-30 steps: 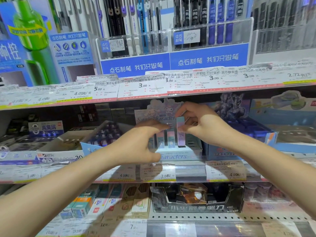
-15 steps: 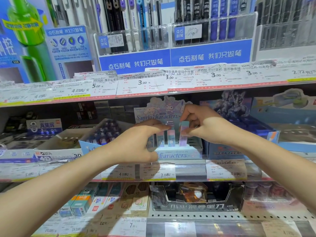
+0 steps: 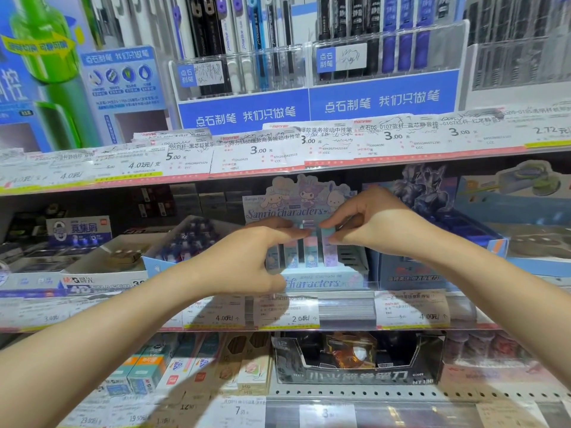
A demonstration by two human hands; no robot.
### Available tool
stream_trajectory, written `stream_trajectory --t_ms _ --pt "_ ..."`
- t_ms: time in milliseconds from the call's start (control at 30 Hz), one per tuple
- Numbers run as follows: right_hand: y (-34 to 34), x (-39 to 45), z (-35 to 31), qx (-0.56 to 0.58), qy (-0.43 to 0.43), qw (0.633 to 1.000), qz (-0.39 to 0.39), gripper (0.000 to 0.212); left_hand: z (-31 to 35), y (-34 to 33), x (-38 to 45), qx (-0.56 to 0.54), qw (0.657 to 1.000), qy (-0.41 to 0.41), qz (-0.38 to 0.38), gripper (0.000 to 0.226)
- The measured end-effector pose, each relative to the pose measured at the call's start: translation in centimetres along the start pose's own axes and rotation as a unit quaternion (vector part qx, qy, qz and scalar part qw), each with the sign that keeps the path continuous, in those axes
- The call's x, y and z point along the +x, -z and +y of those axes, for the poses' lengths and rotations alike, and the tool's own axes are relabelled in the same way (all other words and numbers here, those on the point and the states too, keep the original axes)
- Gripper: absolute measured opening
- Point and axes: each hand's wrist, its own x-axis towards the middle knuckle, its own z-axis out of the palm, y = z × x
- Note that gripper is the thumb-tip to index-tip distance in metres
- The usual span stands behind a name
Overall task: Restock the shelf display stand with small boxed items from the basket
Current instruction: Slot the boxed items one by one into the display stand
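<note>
Since the earlier frames the right hand (image 3: pixel 370 227) has shifted little, and the box (image 3: pixel 328 247) it pinches is seated lower among its neighbours in the stand (image 3: pixel 321 281). Nearest, at the bottom of the frame, both forearms are reached in from the lower corners. At centre, the left hand (image 3: pixel 247 257) is held with straight fingers laid across the tops of the upright boxes (image 3: pixel 292 251); nothing is gripped by it. Just right of it, the box's top is pinched between curled thumb and forefinger. The stand is set on the middle shelf (image 3: pixel 346 310), behind the price tags (image 3: pixel 290 313). Farther back, in the upper half, pens (image 3: pixel 247 41) are racked above blue signs (image 3: pixel 315 106).
</note>
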Motion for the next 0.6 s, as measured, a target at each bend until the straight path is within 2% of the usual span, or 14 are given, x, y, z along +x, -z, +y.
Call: stream_trajectory --t_ms 133,300,433,533,600 --pt "-0.1 -0.2 0.0 -0.017 -0.026 0.999 -0.030 0.024 0.1 0.0 0.1 -0.004 1.000 -0.013 0.001 0.060" --pt "-0.1 0.1 0.3 -0.017 -0.021 0.999 -0.047 0.024 -0.1 -0.2 0.1 -0.012 0.999 -0.038 0.006 0.063" --pt "0.2 -0.1 -0.1 -0.015 0.003 0.998 -0.058 0.015 0.2 0.1 -0.2 -0.031 0.998 -0.049 0.014 0.062" --pt "0.0 -0.6 -0.5 -0.013 0.021 0.999 -0.037 0.013 0.7 0.4 -0.8 -0.032 0.997 -0.045 0.057 0.055" --pt "-0.3 -1.2 -0.8 -0.006 0.031 0.999 -0.014 0.022 0.6 0.5 -1.5 -0.047 0.991 -0.062 0.110 0.052"
